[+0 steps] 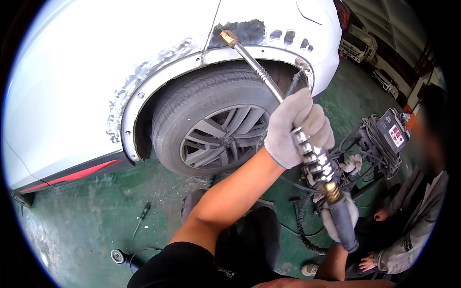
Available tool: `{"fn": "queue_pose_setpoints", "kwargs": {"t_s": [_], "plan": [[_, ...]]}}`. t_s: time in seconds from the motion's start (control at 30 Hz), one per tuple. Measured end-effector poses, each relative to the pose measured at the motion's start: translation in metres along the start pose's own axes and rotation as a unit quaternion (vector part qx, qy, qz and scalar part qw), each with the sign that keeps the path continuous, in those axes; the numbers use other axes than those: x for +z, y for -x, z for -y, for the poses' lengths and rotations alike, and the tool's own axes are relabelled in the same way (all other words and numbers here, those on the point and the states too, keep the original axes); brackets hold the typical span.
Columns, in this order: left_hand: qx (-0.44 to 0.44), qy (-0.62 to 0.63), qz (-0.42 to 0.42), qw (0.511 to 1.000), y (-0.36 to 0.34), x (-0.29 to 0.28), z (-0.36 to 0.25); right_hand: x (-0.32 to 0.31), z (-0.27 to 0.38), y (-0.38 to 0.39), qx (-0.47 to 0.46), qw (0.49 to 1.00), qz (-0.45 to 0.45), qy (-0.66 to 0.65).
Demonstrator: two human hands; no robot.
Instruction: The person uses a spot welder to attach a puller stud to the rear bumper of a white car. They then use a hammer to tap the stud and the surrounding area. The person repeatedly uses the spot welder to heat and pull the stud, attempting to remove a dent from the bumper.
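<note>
A long chrome slide-hammer dent puller (257,67) slants across the middle of the view. Its copper-coloured tip lies over the dark bare patch (247,32) above the wheel arch of a white car (96,48); whether it touches is hard to tell. My left hand (297,120), in a pale work glove, is closed around the shaft just above the ribbed chrome part. Lower right, my gloved right hand (353,211) grips the dark handle end, which partly hides its fingers. Sanded, scuffed metal (146,72) borders the arch, above the tyre (175,110).
A welding machine (391,132) on a cable-draped cart stands at right, with gloves (353,163) on it. Close by is another person (408,216) in a grey jacket. A screwdriver (141,218) and a grinder (120,257) lie on the green floor (86,206).
</note>
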State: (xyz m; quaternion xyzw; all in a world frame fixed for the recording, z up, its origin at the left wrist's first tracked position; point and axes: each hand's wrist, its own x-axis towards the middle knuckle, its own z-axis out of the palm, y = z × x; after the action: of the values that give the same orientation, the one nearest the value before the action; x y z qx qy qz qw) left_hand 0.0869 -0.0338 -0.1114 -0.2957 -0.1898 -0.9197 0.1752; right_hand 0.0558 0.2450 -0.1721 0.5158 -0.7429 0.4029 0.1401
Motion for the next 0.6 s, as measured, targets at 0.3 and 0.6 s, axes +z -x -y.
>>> {"fn": "queue_pose_setpoints", "kwargs": {"t_s": [0.3,0.6], "plan": [[0.009,-0.045,-0.074,0.996,-0.001,0.001,-0.005,0.027,-0.047,0.017,0.164,0.968,0.045,-0.187],[0.002,-0.078,-0.210,0.975,-0.003,0.006,0.000,0.020,-0.033,0.016,0.096,0.951,0.068,-0.287]]}}
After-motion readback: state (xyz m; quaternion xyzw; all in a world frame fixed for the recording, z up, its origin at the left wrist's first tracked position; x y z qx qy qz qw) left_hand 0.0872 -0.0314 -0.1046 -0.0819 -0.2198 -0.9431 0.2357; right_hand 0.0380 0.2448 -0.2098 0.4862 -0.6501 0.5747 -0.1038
